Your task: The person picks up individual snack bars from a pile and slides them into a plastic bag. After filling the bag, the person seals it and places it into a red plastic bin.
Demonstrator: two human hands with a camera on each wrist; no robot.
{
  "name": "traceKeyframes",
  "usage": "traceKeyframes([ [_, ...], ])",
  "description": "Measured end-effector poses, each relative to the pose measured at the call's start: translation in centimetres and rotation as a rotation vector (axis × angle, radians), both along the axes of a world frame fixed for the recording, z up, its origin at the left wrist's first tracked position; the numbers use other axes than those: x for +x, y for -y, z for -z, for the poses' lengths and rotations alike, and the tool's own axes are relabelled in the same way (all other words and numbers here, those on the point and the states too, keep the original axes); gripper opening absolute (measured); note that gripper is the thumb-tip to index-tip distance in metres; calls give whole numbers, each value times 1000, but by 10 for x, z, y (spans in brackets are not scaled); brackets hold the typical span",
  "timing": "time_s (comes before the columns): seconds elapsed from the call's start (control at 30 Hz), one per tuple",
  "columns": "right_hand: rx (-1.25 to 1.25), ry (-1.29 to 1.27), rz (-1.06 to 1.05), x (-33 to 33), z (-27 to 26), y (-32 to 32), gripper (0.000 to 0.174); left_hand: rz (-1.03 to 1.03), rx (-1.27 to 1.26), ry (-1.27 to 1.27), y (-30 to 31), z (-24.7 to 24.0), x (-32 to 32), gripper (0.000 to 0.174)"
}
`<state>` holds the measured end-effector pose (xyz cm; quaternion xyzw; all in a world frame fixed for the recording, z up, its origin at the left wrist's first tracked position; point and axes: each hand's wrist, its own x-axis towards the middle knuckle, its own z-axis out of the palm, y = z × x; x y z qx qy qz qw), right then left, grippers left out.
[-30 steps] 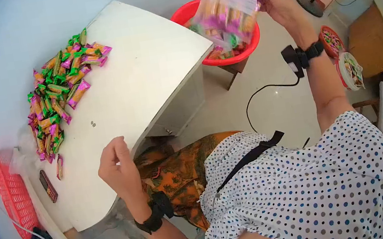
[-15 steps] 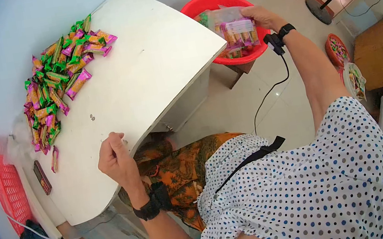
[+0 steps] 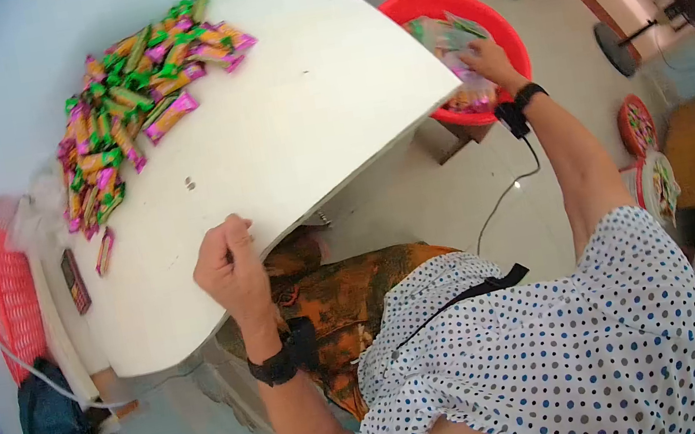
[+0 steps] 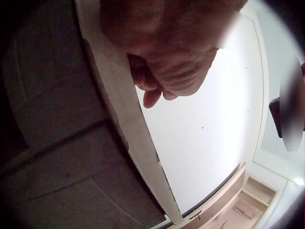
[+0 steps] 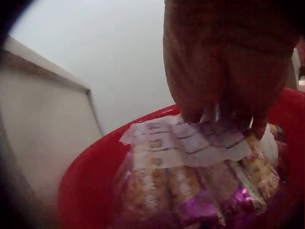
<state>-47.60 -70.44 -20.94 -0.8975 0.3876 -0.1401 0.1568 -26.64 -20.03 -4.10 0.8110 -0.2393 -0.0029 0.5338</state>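
Note:
My right hand (image 3: 492, 65) reaches into a red basin (image 3: 508, 23), its fingers at the top of a clear bag of wrapped snack bars (image 5: 190, 186). Purple and orange wrappers show through the plastic below a white label (image 5: 171, 143). The fingertips overlap the bag's upper edge in the right wrist view; the thumb is hidden there. My left hand (image 3: 230, 263) rests at the near edge of the white table (image 3: 300, 88), its fingers loosely curled and holding nothing. A pile of snack bars (image 3: 130, 106) in green, purple and orange wrappers lies at the table's far left.
One bar (image 3: 105, 253) lies apart, near a dark calculator-like object (image 3: 75, 281). Two small dark bits (image 3: 190, 184) are on the tabletop. A red plastic basket (image 3: 9, 289) stands at the left. A cable (image 3: 504, 201) hangs from my right wrist. Filled tubs (image 3: 638, 126) stand on the floor.
My right hand has carried the bag of snack bars down into the red basin and now reaches deeper there. The left hand has stayed near the table edge. The head view has shifted.

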Motion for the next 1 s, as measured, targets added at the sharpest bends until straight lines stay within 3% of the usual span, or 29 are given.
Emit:
traceKeyframes([
  [0.03, -64, 11, 71, 2, 0, -4, 44, 1, 7, 7, 1, 0, 0, 29],
  [0.1, -242, 46, -50, 2, -21, -17, 39, 0, 6, 25, 1, 1, 1, 26],
  [0.2, -84, 14, -94, 5, -38, -47, 29, 11, -15, 101, 2, 3, 1, 21],
  [0.23, -46, 4, -194, 5, -39, -49, 25, 12, -56, 107, 0, 6, 1, 20],
  [0.27, 7, -16, -299, 4, -23, -45, 21, 11, -79, 104, 0, 9, 2, 19],
  [0.33, -66, 128, -362, -7, 60, -9, 17, 28, -89, 97, -3, 9, 4, 17],
  [0.43, -3, -54, -313, -1, 62, 0, 18, 44, -149, 3, -4, 2, 2, 14],
  [0.47, -34, -110, -342, 4, 30, -15, 19, 79, -149, -121, -10, 0, 4, 8],
  [0.5, -68, -162, -369, 12, -10, -37, 21, 77, -137, -85, -15, -8, 2, 7],
  [0.57, -69, -102, -356, 18, -5, -17, 23, 76, -100, -16, -24, -48, -7, 5],
  [0.63, -27, -64, -270, 29, -78, -47, 25, 62, 22, 320, -35, -103, -22, 14],
  [0.7, 64, 120, -249, 45, -110, -48, 25, 67, 93, 644, -44, -159, -46, 25],
  [0.77, 294, 279, -169, 68, -162, -77, 26, 149, 32, 748, -53, -194, -79, 8],
  [0.83, 429, 398, -277, 87, -207, -112, 26, 132, 153, 771, -72, -228, -112, 9],
  [1.0, 718, 503, -523, 136, -272, -194, 26, 90, 278, 534, -66, -277, -151, 17],
])
